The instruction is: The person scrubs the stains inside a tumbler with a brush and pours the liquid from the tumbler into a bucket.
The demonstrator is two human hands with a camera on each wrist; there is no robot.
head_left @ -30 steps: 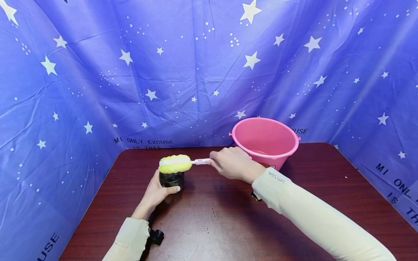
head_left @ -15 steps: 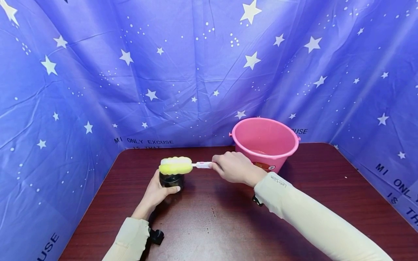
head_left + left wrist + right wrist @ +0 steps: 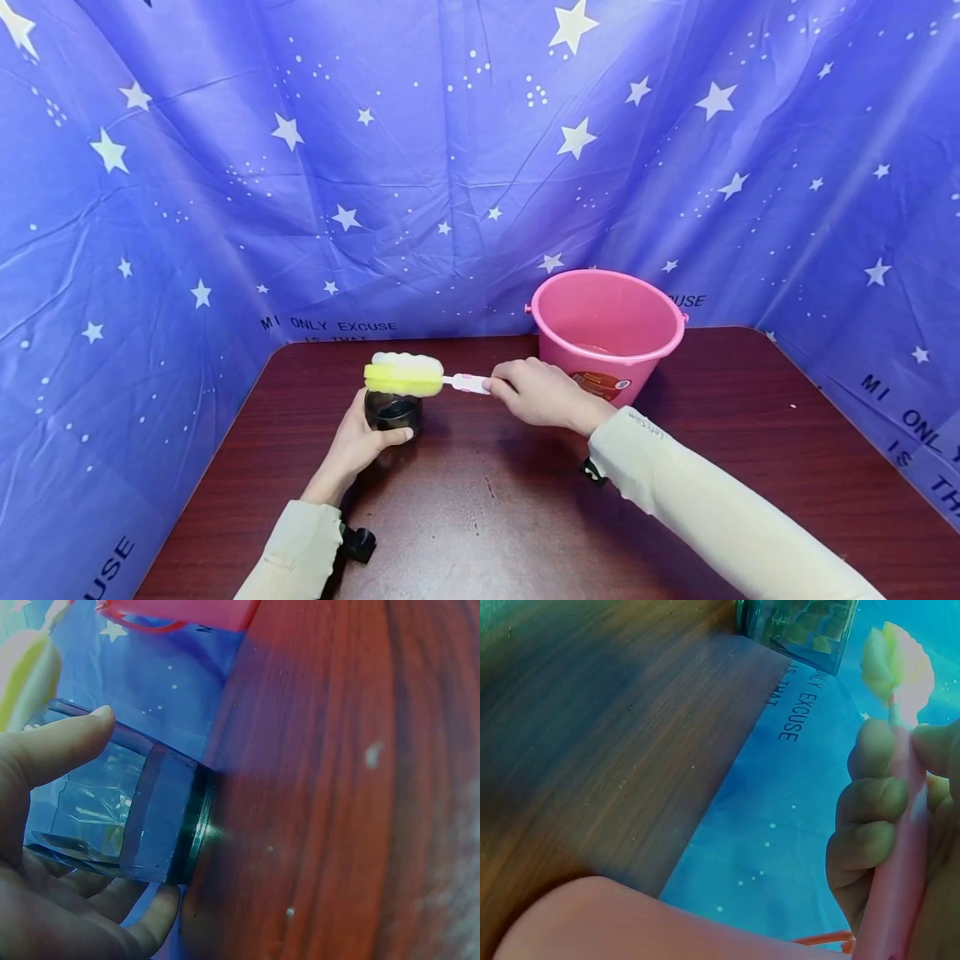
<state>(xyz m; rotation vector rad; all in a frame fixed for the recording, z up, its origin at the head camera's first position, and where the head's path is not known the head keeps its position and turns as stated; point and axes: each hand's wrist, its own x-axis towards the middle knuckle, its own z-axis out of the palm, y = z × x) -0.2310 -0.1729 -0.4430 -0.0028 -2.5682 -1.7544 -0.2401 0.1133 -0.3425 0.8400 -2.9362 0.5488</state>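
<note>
I see the left hand [image 3: 362, 442] wrapped round a dark cup [image 3: 395, 414] on the table [image 3: 480, 508]. It looks light, hard and maybe slippery, so hold its sides. The right hand [image 3: 542, 392] grips the brush [image 3: 405, 377] by its handle [image 3: 896, 892]; the squishy-looking end sits just above the cup.

Head camera looks forward and down across the tabletop [image 3: 480, 525]; close, tilted wrist cameras share the cup [image 3: 120, 799], at left's nine o'clock, right's one.
</note>
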